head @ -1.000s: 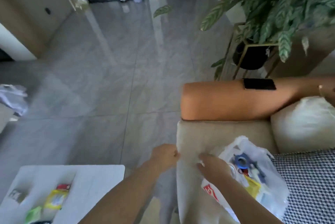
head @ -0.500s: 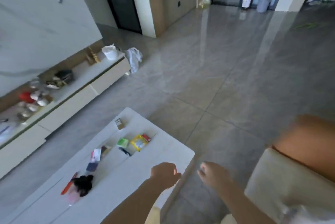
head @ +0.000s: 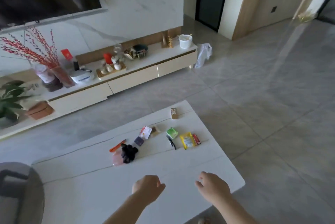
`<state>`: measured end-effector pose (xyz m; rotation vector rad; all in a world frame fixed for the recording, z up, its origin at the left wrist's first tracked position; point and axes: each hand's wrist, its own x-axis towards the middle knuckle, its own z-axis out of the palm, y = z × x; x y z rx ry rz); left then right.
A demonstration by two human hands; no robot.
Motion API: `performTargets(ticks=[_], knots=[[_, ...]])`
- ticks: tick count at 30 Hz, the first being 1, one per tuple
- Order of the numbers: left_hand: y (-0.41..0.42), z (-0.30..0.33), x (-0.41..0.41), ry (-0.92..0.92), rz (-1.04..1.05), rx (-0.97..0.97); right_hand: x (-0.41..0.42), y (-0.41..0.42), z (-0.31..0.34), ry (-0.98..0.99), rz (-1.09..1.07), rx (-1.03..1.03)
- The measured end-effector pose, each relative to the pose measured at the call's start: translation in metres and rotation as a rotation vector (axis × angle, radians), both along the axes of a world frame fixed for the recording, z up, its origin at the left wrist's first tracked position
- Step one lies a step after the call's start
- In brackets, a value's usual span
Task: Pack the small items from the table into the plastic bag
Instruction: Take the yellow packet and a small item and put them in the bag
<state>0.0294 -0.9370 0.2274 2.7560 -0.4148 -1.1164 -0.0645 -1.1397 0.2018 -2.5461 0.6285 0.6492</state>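
I see the white counter (head: 181,178) filling the lower view, with my two hands over its near edge, well apart from the small items. My left hand (head: 147,187) has its fingers curled into a loose fist and holds nothing; my right hand (head: 213,186) hangs with relaxed fingers, also holding nothing. The items lie in a loose row mid-counter: a black scrunchie (head: 129,153), a yellow packet (head: 187,140), a green packet (head: 172,132), a white-and-red card (head: 146,131), an orange pen (head: 117,145), and a small, possibly brown, box (head: 174,113) apart near the far edge.
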Motion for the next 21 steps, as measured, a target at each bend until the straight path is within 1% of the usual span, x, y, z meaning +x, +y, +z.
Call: performTargets(ticks=[3,6,10,15,18,21], knots=[[-0.005,-0.015,0.015,0.036,0.117,-0.012,0.034,-0.015,-0.01,0.008,0.055,0.019],[-0.028,-0.03,0.04,0.043,0.192,-0.031,0.074,-0.04,-0.023,-0.015,0.104,0.021],[-0.077,-0.055,0.08,0.021,0.226,-0.036,0.127,-0.078,-0.051,-0.007,0.16,0.032],[-0.139,-0.102,0.131,0.026,0.264,-0.066,0.181,-0.12,-0.097,-0.028,0.198,-0.002],[-0.16,-0.134,0.156,0.028,0.265,-0.057,0.203,-0.135,-0.131,-0.036,0.202,-0.023],[-0.169,-0.171,0.176,0.031,0.259,-0.032,0.218,-0.143,-0.17,0.001,0.202,-0.036]])
